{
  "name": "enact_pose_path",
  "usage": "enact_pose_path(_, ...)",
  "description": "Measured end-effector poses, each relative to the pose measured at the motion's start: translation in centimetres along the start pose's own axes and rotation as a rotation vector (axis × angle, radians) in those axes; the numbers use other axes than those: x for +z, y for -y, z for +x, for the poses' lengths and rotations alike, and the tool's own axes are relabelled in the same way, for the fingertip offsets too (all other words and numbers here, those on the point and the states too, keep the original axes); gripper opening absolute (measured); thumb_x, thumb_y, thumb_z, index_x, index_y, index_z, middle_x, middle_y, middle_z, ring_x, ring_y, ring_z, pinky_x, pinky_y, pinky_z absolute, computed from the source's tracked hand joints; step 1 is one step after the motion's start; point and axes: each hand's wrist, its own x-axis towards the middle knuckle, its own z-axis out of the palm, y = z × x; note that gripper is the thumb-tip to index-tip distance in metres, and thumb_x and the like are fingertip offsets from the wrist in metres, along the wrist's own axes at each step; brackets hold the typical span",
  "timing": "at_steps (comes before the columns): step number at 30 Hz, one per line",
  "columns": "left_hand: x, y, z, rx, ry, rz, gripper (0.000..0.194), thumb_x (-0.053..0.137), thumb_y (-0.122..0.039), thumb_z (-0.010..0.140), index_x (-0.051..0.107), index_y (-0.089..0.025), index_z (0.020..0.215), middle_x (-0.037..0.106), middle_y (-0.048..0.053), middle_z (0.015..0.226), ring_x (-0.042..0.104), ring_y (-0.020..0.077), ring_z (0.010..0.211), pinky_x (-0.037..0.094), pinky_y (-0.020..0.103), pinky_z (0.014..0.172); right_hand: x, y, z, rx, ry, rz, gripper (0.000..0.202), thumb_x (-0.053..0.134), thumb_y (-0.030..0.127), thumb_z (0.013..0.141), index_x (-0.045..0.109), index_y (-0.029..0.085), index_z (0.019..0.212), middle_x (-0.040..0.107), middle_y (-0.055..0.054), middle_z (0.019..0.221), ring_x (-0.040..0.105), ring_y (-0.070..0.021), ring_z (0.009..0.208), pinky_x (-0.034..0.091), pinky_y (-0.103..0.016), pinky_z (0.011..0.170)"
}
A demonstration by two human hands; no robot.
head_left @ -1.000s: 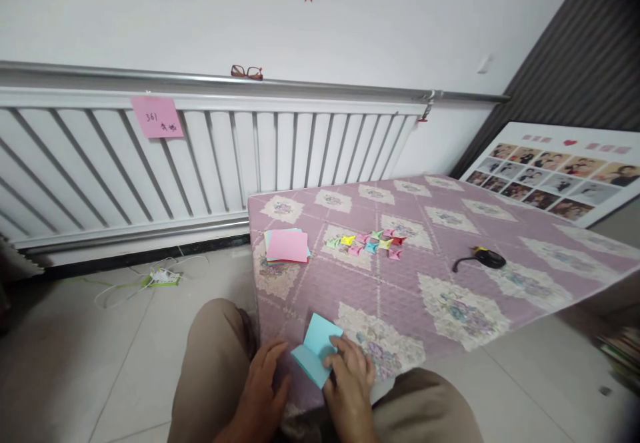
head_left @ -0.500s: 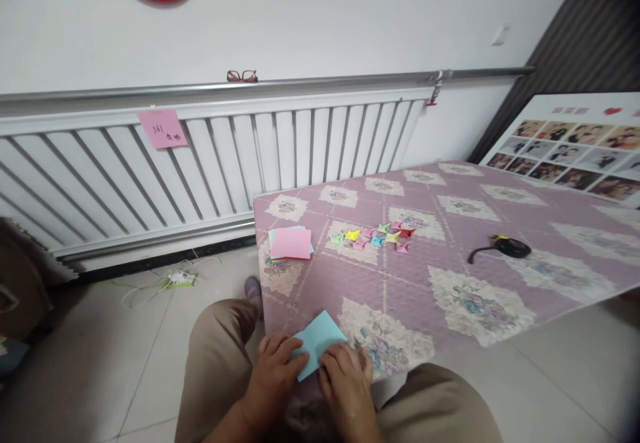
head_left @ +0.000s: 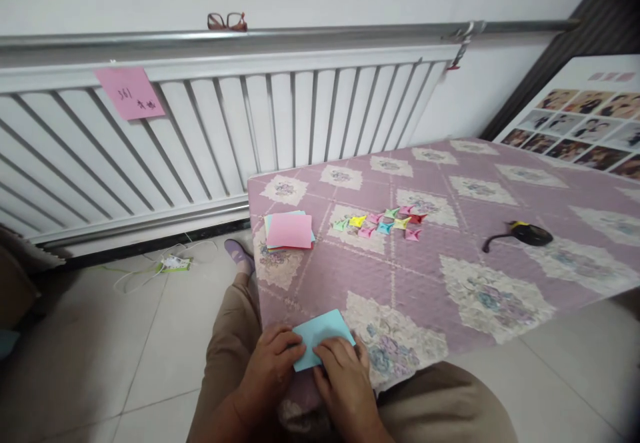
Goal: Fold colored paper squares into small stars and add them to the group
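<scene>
A light blue sheet of paper [head_left: 323, 331] lies at the near left corner of the table, between my two hands. My left hand [head_left: 274, 363] is closed on its left edge, the thumb lying near the lower left corner. My right hand [head_left: 344, 379] has its fingers together and bent over the paper's lower right part, covering that edge. Farther up the table is a stack of coloured paper [head_left: 289, 231] with a pink sheet on top. To its right, several small folded paper pieces [head_left: 384, 227] in various colours stand in loose rows.
A patterned purple tablecloth [head_left: 320, 283] covers the table. At the right lies a dark object with a strap [head_left: 531, 234]. Behind stands a white radiator [head_left: 295, 109] with a pink note [head_left: 130, 93] and glasses [head_left: 227, 22] on the pipe. A power strip [head_left: 175, 263] lies on the floor.
The blue paper has turned so its far edge lies more level, both hands still on it. My view has tilted downward, and my left foot shows more beside the table.
</scene>
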Motion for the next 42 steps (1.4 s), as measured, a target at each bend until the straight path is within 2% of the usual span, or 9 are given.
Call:
enact_pose_path(5, -0.3, 0.2, -0.7, -0.105, 0.018, -0.010, 0.029, 0.047, -0.005, 0.081, 0.064, -0.021, 0.099, 0.065, 0.007, 0.102, 0.054, 0.0254, 0.104, 0.046, 0.046, 0.089, -0.4, 0.1, 0.1, -0.011, 0.044, -0.062, 0.019, 0.057, 0.017, 0.081, 0.060, 0.030, 0.095, 0.067, 0.003, 0.094, 0.058, -0.0207, 0.093, 0.013, -0.049, 0.103)
enact_pose_path(8, -0.2, 0.2, -1.0, -0.148, 0.009, -0.034, 0.028, 0.048, -0.005, 0.081, 0.064, -0.021, 0.098, 0.065, 0.006, 0.103, 0.052, 0.0254, 0.106, 0.043, 0.046, 0.091, 0.4, 0.1, 0.1, -0.041, 0.032, -0.071, 0.022, 0.055, 0.012, 0.081, 0.060, 0.029, 0.094, 0.066, 0.003, 0.091, 0.057, -0.0198, 0.090, 0.021, -0.044, 0.098)
enact_pose_path(11, -0.3, 0.3, -1.0, -0.181, 0.015, -0.056, 0.027, 0.048, -0.005, 0.081, 0.064, -0.021, 0.096, 0.063, 0.006, 0.103, 0.051, 0.0253, 0.106, 0.041, 0.046, 0.091, 1.1, -0.1, 0.1, -0.061, 0.041, -0.045, 0.022, 0.057, 0.009, 0.078, 0.060, 0.028, 0.090, 0.066, 0.003, 0.088, 0.056, -0.0186, 0.085, 0.031, -0.035, 0.086)
enact_pose_path(15, -0.8, 0.3, -0.7, -0.269, 0.015, -0.060, 0.023, 0.050, -0.006, 0.081, 0.064, -0.021, 0.092, 0.061, 0.007, 0.100, 0.051, 0.0249, 0.102, 0.040, 0.046, 0.090, 1.0, -0.5, 0.2, -0.007, 0.094, -0.036, 0.023, 0.058, 0.008, 0.077, 0.061, 0.027, 0.088, 0.064, 0.002, 0.087, 0.053, -0.0197, 0.082, 0.033, -0.033, 0.078)
enact_pose_path(20, -1.4, 0.8, 0.2, -0.400, 0.099, -0.063, 0.010, 0.058, -0.013, 0.082, 0.064, -0.021, 0.082, 0.056, 0.006, 0.097, 0.051, 0.0242, 0.097, 0.040, 0.044, 0.086, 0.4, -0.4, 0.4, 0.065, 0.106, -0.021, 0.011, 0.059, 0.016, 0.082, 0.061, 0.027, 0.077, 0.060, 0.001, 0.079, 0.050, -0.0199, 0.076, 0.031, -0.033, 0.073)
enact_pose_path(25, -1.5, 1.3, 1.2, -0.487, 0.135, -0.083, 0.008, 0.061, -0.018, 0.082, 0.064, -0.020, 0.074, 0.055, 0.006, 0.099, 0.048, 0.0249, 0.100, 0.039, 0.043, 0.087, 0.2, -0.3, 0.7, 0.071, 0.104, -0.089, 0.023, 0.047, 0.024, 0.091, 0.059, 0.025, 0.071, 0.058, 0.000, 0.072, 0.049, -0.0198, 0.071, 0.030, -0.034, 0.072)
enact_pose_path(29, -1.6, 1.6, 1.6, -0.512, 0.159, -0.093, 0.009, 0.062, -0.022, 0.081, 0.064, -0.020, 0.073, 0.055, 0.005, 0.095, 0.048, 0.0239, 0.095, 0.040, 0.041, 0.084, 0.2, -0.1, 1.1, 0.084, 0.069, -0.134, 0.029, 0.043, 0.027, 0.093, 0.057, 0.024, 0.068, 0.056, 0.000, 0.068, 0.049, -0.0189, 0.069, 0.030, -0.033, 0.071)
enact_pose_path(35, -2.0, 2.1, 1.6, -0.493, 0.191, -0.134, 0.005, 0.062, -0.020, 0.081, 0.066, -0.023, 0.080, 0.056, 0.004, 0.095, 0.048, 0.0234, 0.096, 0.039, 0.041, 0.083, 0.3, 0.0, 1.4, 0.103, 0.040, -0.165, 0.033, 0.041, 0.028, 0.093, 0.057, 0.023, 0.065, 0.055, -0.001, 0.066, 0.049, -0.0187, 0.067, 0.030, -0.033, 0.070)
enact_pose_path(42, -2.0, 2.3, 2.4, -0.528, 0.232, -0.094, 0.007, 0.063, -0.021, 0.082, 0.065, -0.022, 0.074, 0.057, 0.002, 0.090, 0.049, 0.0209, 0.090, 0.038, 0.037, 0.080, 0.4, -0.1, 1.6, 0.112, 0.058, -0.244, 0.031, 0.043, 0.025, 0.092, 0.056, 0.023, 0.064, 0.056, -0.002, 0.066, 0.048, -0.0191, 0.066, 0.030, -0.034, 0.069)
